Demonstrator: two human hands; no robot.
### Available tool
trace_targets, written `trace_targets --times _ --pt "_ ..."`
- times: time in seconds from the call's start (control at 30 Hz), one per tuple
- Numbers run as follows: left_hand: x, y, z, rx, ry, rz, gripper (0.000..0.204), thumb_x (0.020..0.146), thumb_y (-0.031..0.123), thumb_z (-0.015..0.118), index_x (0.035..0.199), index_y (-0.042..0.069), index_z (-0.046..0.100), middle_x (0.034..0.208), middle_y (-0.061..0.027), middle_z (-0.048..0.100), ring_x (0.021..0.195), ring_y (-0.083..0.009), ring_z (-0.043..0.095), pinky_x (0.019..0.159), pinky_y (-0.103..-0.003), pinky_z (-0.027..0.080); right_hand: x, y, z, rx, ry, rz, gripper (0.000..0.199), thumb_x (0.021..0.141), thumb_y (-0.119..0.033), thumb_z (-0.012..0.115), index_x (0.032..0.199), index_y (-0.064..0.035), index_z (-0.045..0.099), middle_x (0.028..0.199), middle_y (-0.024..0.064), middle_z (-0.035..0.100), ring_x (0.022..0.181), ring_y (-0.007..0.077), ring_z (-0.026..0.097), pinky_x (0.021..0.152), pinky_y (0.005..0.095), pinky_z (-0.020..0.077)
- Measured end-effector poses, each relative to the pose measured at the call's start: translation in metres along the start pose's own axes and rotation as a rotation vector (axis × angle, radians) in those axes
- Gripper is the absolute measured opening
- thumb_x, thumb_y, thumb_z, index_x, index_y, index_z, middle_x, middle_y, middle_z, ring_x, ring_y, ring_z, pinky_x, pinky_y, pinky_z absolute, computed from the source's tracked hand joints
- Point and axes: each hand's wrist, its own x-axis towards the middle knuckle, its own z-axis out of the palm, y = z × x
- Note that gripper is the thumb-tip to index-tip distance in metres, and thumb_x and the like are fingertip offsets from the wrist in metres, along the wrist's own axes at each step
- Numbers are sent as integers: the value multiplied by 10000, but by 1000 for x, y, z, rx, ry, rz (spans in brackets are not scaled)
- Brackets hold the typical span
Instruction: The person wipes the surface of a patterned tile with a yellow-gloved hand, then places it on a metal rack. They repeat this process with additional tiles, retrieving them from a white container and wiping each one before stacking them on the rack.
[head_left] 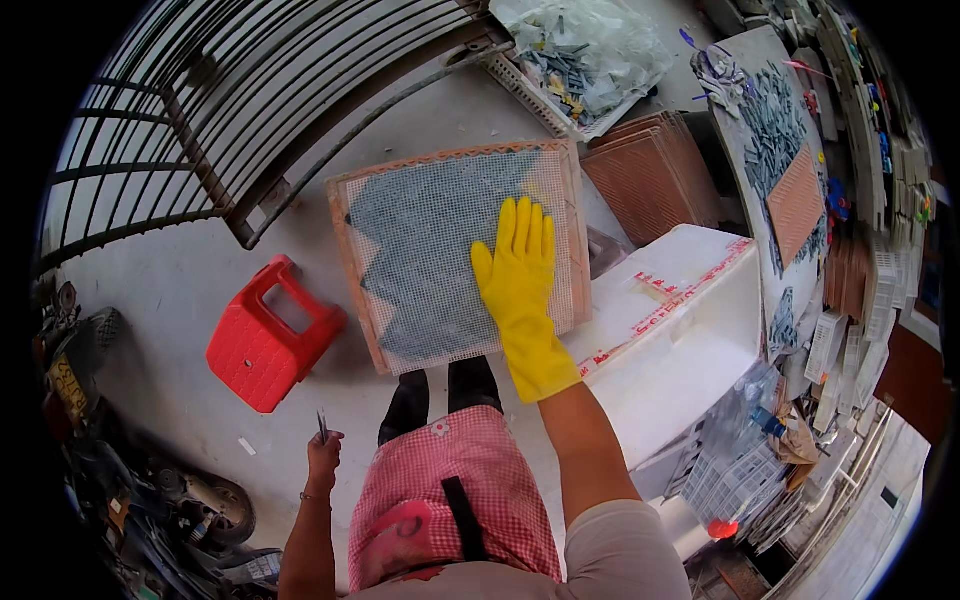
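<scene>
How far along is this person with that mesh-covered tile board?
Already done, it seems: most of the mosaic board is filled with grey pieces under white mesh. In hand: the right hand, in a yellow glove, presses flat on the mesh, while the bare left hand holds small tweezers off to the side. Left: bare patches show at the board's left corners and right edge, likely unfilled. More trays are stacked beyond.
</scene>
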Motion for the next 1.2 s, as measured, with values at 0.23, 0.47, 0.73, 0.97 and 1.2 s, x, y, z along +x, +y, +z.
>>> trace_targets --times 0.23,0.47,0.73,0.97,1.2 --pt "2 -26 14 90 -52 16 125 809 136 514 769 38 582 549 36 438 396 -30 330 343 -199 248 -27 -102 21 302 -93 -551 545 809 -329 492 1247 -11 419 1294 137 412 1214 274 360 1048 420 199" --pt "-2 -1 -5 32 -30 76 112 818 140 519 789 42 564 563 57 415 411 -15 316 347 -180 241 -53 -91 9 333 -153 -582 482 807 -311 502 1206 -41 475 1281 98 439 1204 243 380 1049 394 212" --pt "11 -48 -21 87 20 -30 100 803 129 535 776 40 572 556 46 428 410 -18 322 350 -188 246 -12 -74 9 221 -155 -595 489 843 -343 455 1247 -69 437 1297 78 429 1226 226 357 1065 376 170" --pt "-1 -27 -15 -62 -24 41 101 808 130 532 777 40 566 555 54 420 407 -13 306 347 -181 230 13 -33 16 -72 164 92 560 855 -373 421 1260 12 383 1291 190 400 1212 351 347 1046 442 182" --pt "17 -52 3 76 -22 -31 103 806 131 529 773 42 570 555 50 424 403 -20 315 345 -190 237 -51 -128 21 96 -25 4 614 804 -383 478 1246 35 393 1272 218 403 1183 374 368 1023 507 200"
